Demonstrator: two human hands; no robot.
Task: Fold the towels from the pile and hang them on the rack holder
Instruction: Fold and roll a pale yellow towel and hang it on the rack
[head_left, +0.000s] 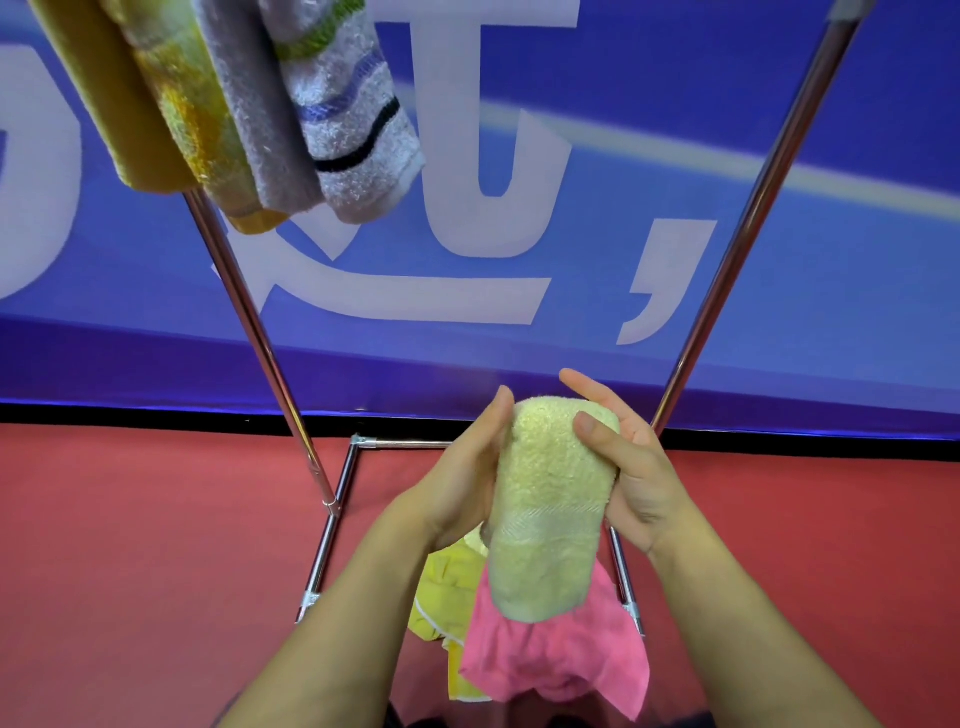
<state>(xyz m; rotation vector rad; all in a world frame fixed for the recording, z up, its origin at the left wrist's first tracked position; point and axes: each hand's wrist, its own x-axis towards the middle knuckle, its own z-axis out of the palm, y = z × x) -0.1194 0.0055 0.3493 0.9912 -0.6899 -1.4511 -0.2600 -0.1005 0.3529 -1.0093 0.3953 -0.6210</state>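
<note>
A pale yellow folded towel (545, 509) hangs doubled over between my hands at the centre. My left hand (462, 478) presses its left side with the palm, fingers fairly straight. My right hand (628, 467) holds its right side, thumb curled over the front of the towel and fingers behind it. Below them lies the pile: a pink cloth (561, 649) and a yellow cloth (441, 587). Several folded towels hang on the rack's top at upper left, among them a mustard towel (104, 98), a grey one (254, 119) and a striped white one (353, 114).
The chrome rack has a left upright (254, 322), a right upright (753, 234) and a floor frame (332, 519). A blue banner with white letters (519, 156) stands behind it. The floor is red (130, 545).
</note>
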